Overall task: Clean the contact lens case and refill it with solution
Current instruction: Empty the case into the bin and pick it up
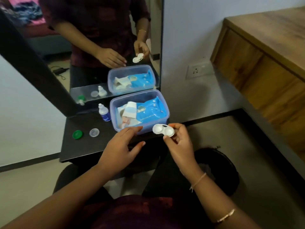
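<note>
My right hand point(179, 142) pinches the white contact lens case point(163, 129) by one end, both wells uncapped. My left hand point(120, 146) hangs beside it, fingers relaxed and holding nothing, with the fingertips at the front wall of the plastic box point(112, 113). Left of that hand lie a clear cap point(94, 132) and a green cap point(77, 134). Beyond them stands the solution bottle point(104, 112).

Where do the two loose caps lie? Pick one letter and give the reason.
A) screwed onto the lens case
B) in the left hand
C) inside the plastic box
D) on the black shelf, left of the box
D: the green cap and the clear cap lie side by side on the black shelf, left of the plastic box, while the lens case pinched in the right hand shows both wells uncovered.
</note>
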